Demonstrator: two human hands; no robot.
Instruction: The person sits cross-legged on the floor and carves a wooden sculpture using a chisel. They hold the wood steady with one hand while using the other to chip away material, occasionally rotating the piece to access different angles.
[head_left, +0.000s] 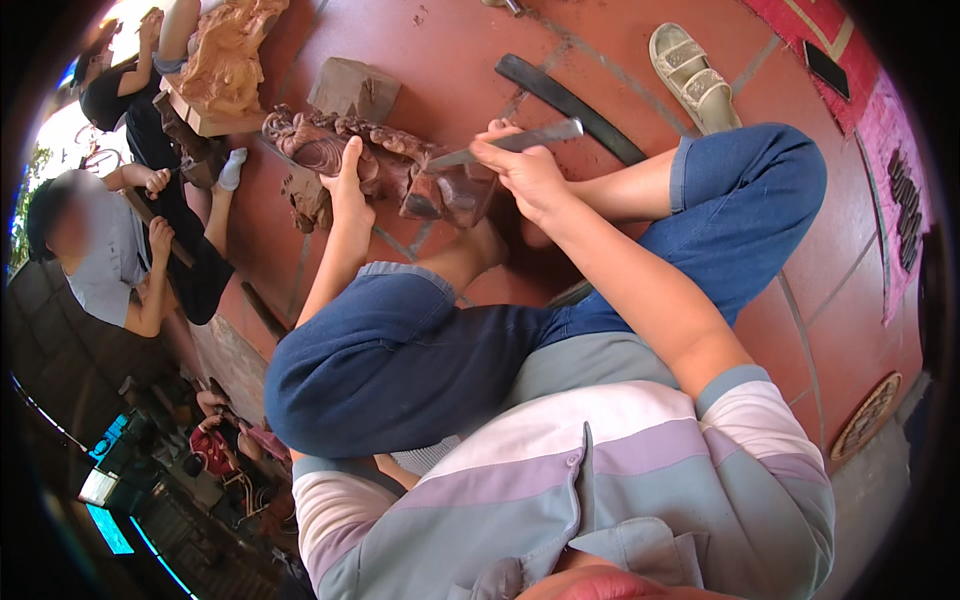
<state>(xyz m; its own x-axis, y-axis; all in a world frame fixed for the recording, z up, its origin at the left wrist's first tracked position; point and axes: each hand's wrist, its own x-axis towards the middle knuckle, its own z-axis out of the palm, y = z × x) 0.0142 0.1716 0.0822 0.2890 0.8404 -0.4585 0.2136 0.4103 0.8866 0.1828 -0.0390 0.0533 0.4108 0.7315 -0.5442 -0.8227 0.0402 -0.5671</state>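
Nearest is one short-sleeved shirt with white, lilac and grey-green bands point(500, 487), then one pair of rolled-up blue denim trousers point(390, 370), the legs folded on a floor of red square tiles point(440, 55). Two bare hands are at work just beyond the knees. The left hand point(347, 200) lays its thumb on the near side of one elongated, reddish-brown wood carving point(380, 165); its other fingers are mostly hidden, so I cannot tell how far they close. The right hand point(525, 175) is closed around one long, flat, grey metal tool point(548, 134), one end lying over the right part of the carving, the other jutting past the fist. The carving lies crosswise between the hands, in front of the shins.

Around it are two more pieces of wood: one rough brown carved lump point(306, 197) just left of the left hand, and one squared grey-brown block point(355, 90) behind the carving. Beyond the right hand lie one curved black strip point(570, 105) and one beige two-strapped sandal point(690, 75). Far right, one black phone point(827, 71) rests on red cloth point(797, 30).

Farther off to the left, one co-worker in a light grey top point(105, 270) grips a long tool in two hands; near that person stands one large orange-brown carving point(228, 65).
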